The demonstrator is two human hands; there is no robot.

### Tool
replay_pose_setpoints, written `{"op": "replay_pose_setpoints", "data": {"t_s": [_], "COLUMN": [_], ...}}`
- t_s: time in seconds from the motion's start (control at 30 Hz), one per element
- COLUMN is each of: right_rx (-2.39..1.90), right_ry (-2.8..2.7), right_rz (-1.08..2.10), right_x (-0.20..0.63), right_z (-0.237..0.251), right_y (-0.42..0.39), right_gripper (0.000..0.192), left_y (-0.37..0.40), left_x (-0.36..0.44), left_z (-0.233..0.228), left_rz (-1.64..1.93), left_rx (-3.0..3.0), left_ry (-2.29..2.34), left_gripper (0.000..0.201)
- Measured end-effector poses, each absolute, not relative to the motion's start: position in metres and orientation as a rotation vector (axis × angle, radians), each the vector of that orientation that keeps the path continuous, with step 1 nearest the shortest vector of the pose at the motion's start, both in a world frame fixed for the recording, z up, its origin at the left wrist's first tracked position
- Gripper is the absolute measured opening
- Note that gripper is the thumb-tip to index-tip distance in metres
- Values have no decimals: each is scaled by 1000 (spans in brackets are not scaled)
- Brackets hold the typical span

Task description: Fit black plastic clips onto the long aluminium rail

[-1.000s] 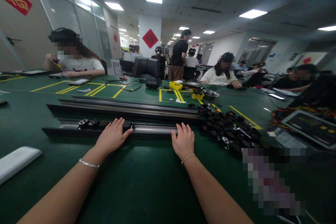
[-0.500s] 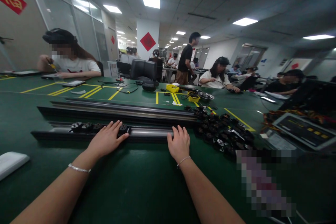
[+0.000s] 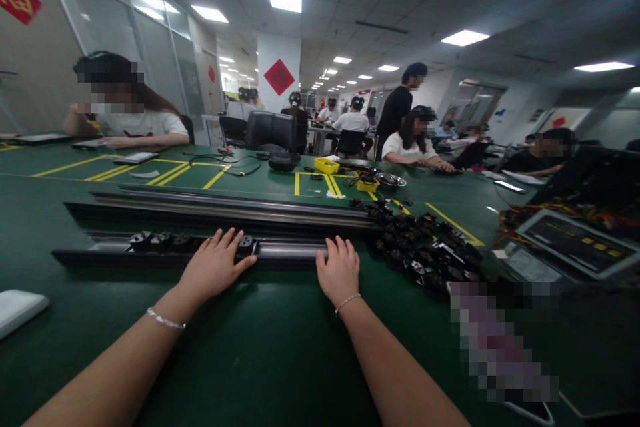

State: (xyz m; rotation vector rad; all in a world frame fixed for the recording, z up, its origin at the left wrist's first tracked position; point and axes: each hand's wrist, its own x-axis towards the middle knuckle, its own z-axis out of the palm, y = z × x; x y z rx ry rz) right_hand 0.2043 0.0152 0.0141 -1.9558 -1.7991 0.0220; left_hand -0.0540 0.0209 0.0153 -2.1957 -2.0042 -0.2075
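A long black channel (image 3: pixel 287 251) with a shiny metal inside lies crosswise on the green table. Several small round black parts (image 3: pixel 161 240) sit in a row in its left half, and another round part (image 3: pixel 245 243) shows just past my fingers. My left hand (image 3: pixel 213 265) lies over the channel with its fingers stretched out, hiding some of the row. Over the channel's right end rests my right hand (image 3: pixel 339 270), fingers extended and palm down. Neither hand is wrapped round anything.
Behind the near channel lie more long black channels (image 3: pixel 225 210). A heap of small black parts (image 3: pixel 425 247) is to the right, with a boxy device with wires (image 3: pixel 575 243) beyond it. Yellow bins (image 3: pixel 326 165) stand farther back. Other people sit across the table.
My left hand has slid a little to the right along the channel, with the round parts near it also shifting. My right hand has hardly moved. A standing person in the background has moved right.
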Motion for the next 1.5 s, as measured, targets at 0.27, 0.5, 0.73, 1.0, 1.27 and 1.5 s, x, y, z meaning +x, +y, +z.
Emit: {"op": "replay_pose_setpoints", "data": {"t_s": [0.27,0.5,0.73,1.0,1.27,1.5], "right_rx": [-1961,-1965,-1959,-1956,-1960,-1968], "right_ry": [-1798,-1802,-1795,-1795,-1792,-1801], "right_rz": [19,2,4,-14,1,9], "right_x": [204,204,204,204,203,203], "right_z": [15,15,14,12,13,14], "right_y": [15,16,16,17,17,17], "right_gripper": [49,48,48,47,47,48], "left_y": [22,22,21,22,22,23], "left_x": [-48,-41,-36,-29,-23,-14], "left_z": [13,14,16,15,15,13], "left_rz": [-238,-270,-283,-265,-286,-321], "left_rx": [-2226,-2247,-2246,-2246,-2254,-2269], "left_ry": [-1967,-1967,-1961,-1940,-1936,-1912], "left_gripper": [84,83,81,83,82,84]}}
